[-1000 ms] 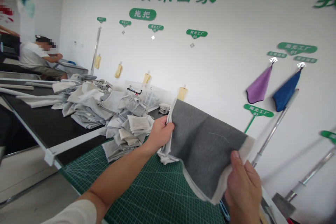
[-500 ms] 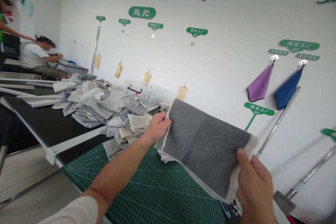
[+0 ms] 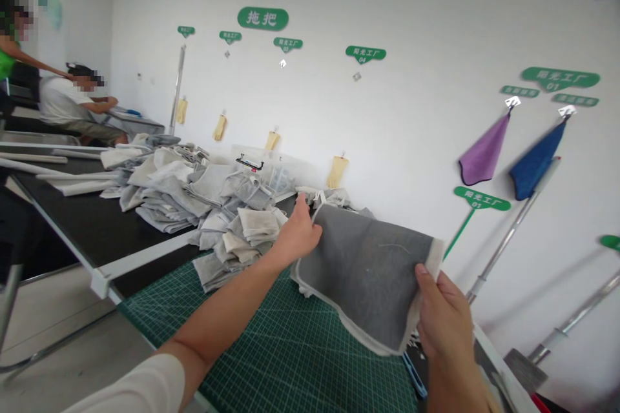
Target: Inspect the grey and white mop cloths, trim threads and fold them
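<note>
A grey cloth (image 3: 361, 271) with pale edges hangs stretched between my two hands above the green cutting mat (image 3: 271, 342). My left hand (image 3: 299, 232) is closed on its left edge, with the index finger pointing up. On the right side, my right hand (image 3: 443, 310) pinches the pale border, thumb on the front face. A loose light thread (image 3: 394, 246) lies on the cloth's surface. Left of my left hand is a large heap of grey and beige cloths (image 3: 203, 187). Something blue (image 3: 415, 375), perhaps a tool handle, lies beside the mat near my right hand.
Pale tubes or rolls (image 3: 72, 181) lie on the black table (image 3: 159, 251) at left. Behind the heap stands a clear box (image 3: 266, 168). Purple (image 3: 485, 151) and blue cloths (image 3: 540, 158) and poles hang along the wall. Two people are at the far left, one seated.
The cloth and my right hand have shifted left and the cloth's top edge has dropped. My left index finger now points up. More cloths show behind the held one.
</note>
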Motion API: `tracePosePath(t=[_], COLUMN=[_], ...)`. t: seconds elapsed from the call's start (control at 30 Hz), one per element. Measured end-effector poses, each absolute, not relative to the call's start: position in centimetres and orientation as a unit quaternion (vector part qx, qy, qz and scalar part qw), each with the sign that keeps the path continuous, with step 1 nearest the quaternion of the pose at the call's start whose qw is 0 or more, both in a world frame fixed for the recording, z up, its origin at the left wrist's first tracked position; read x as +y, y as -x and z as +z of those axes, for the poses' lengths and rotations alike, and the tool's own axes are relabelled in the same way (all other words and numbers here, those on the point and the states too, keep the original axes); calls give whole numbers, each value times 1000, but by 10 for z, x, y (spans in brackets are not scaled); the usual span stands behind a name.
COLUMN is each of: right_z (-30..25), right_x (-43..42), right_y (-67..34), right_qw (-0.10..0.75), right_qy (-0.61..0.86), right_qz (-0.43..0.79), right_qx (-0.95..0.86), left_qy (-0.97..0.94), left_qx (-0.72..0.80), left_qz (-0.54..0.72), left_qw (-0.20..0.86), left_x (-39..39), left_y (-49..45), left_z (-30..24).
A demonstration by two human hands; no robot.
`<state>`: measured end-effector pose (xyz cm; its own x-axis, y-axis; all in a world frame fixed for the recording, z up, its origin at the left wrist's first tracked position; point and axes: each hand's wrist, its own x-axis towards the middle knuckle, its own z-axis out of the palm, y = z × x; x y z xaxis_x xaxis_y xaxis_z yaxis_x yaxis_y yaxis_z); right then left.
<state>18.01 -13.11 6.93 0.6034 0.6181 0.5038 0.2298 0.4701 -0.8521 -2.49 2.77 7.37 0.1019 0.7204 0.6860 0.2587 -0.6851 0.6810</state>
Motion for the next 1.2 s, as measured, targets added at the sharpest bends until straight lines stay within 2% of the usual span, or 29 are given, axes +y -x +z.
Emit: tracePosePath(t=[0.1, 0.27, 0.4, 0.5, 0.67, 0.97, 1.2], right_z=[66, 60, 57, 56, 56, 55, 54], right_x=[-124, -119, -120, -123, -126, -130, -130], right_y=[-172, -158, -150, -147, -144, -147, -147], right_qw=[738, 710, 680, 636, 588, 596, 606], right_qy=[499, 513, 511, 505, 499, 476, 462], right_qz=[145, 156, 179, 213, 200, 210, 206], right_qx=[-430, -457, -495, -544, -604, -612, -614], left_qy=[-739, -783, -794, -809, -820, -806, -786], left_qx=[292, 100, 32, 12, 5, -2, -8], left_qz=[584, 555, 524, 496, 508, 524, 575], left_qw=[165, 262, 308, 316, 263, 274, 226], left_x=[24, -3, -27, -36, -38, -36, -39], left_y=[20, 22, 25, 25, 21, 19, 17], left_z=[71, 74, 80, 80, 76, 72, 72])
